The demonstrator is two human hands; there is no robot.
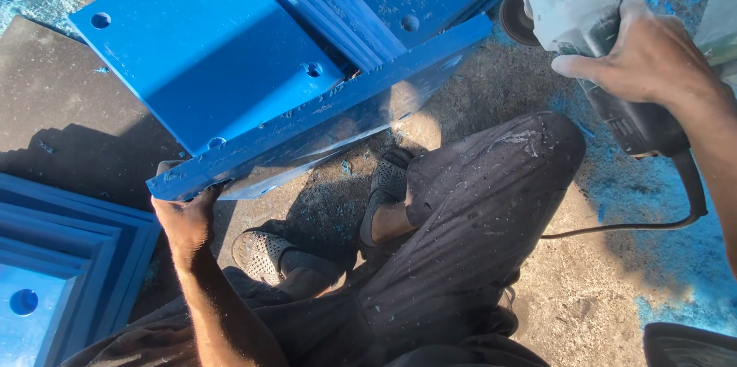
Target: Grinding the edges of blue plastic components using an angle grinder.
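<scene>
My left hand grips the near end of a thick blue plastic plate that stands on its edge, tilted, running up to the right. My right hand holds a white and black angle grinder. Its dark disc hangs just past the plate's far end, and I cannot tell whether the two touch. The grinder's black cord loops down to the right. My knees in dark trousers and my sandalled feet are below the plate.
Flat blue plates with round holes lie stacked behind the upright one. Another stack of blue plates sits at the lower left. A dark mat covers the left ground. Blue shavings litter the sandy floor.
</scene>
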